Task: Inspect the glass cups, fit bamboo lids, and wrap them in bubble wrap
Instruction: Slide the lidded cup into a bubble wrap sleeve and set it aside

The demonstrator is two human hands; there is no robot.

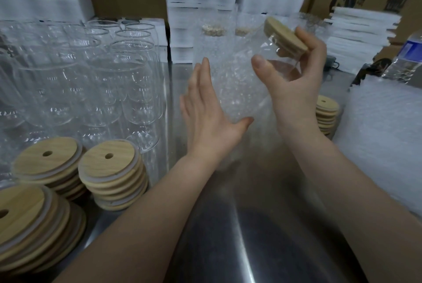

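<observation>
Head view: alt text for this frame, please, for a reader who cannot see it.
A person's right hand grips a tilted glass cup fitted with a bamboo lid, while the open left hand lies flat against a bubble wrap sheet beside it. Rows of bare glass cups and stacks of spare lids stand to the left on the steel table.

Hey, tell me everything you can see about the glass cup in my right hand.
The cup is clear glass, capped with a round bamboo lid, and tilted so the lid points up and right. The right hand grips its upper end, thumb in front, fingers behind the lid. Its lower body is covered by bubble wrap, where the left hand presses flat against the wrap. It is held in the air above the steel table.
</observation>
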